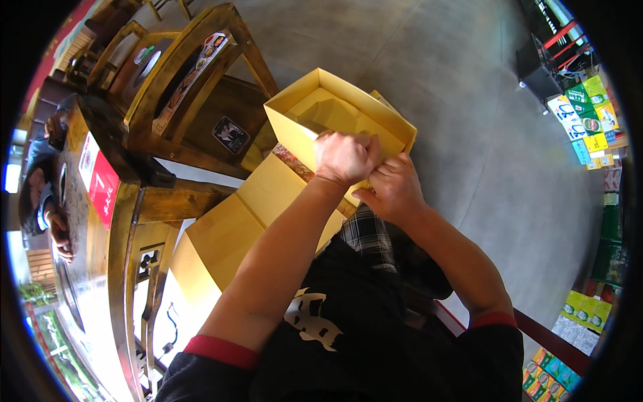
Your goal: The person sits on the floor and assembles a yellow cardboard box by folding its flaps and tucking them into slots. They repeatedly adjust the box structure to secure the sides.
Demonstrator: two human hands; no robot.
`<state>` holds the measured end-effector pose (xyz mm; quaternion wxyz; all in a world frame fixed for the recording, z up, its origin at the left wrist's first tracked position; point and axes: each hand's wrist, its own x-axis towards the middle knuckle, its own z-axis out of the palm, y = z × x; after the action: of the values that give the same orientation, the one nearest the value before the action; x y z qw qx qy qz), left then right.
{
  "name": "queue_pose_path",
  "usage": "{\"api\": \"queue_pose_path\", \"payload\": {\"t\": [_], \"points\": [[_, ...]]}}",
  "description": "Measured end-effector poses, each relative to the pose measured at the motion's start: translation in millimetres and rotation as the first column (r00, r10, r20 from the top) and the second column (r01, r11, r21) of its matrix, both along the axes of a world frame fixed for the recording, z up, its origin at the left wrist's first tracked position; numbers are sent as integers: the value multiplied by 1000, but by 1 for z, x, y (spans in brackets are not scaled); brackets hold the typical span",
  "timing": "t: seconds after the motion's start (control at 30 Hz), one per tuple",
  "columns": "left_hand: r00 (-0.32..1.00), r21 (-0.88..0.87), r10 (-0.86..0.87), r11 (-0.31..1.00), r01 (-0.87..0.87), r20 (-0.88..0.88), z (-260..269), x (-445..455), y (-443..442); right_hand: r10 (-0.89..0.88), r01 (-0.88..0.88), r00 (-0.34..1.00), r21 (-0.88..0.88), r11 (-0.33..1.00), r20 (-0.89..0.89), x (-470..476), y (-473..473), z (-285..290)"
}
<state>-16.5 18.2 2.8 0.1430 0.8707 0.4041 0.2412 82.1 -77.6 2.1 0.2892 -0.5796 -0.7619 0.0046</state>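
Observation:
A yellow cardboard box (337, 98) is tilted in front of me, its open side facing up and nothing visible in it but shadow. My left hand (346, 156) is closed over the near wall of this box, knuckles up. Beside it, my right hand (397, 188) pinches the near right corner. The two hands almost touch, and they hide part of the near wall. Below, a larger yellow cardboard piece with a fold (228, 236) extends between my left arm and the table; part of it is behind my forearm.
To the left stand a wooden table (163, 203) with a red sign (100, 186) and a wooden chair (201, 135). A person's hand (60, 236) rests on the table. Printed cartons (585, 113) are stacked along the right. Grey floor (462, 100) lies ahead.

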Motion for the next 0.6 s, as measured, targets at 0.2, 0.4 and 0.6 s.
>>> {"api": "queue_pose_path", "payload": {"t": [0.2, 0.4, 0.6], "points": [[996, 29, 54, 998, -52, -66, -3, 4, 8, 86, -91, 995, 137, 986, 44, -6, 0, 5], [999, 74, 2, 997, 1, -38, -5, 6, 0, 144, -145, 987, 11, 989, 77, 10, -12, 12], [988, -11, 3, 1000, -5, -151, 2, 12, -1, 29, -26, 987, -20, 999, 158, -4, -16, 13]]}}
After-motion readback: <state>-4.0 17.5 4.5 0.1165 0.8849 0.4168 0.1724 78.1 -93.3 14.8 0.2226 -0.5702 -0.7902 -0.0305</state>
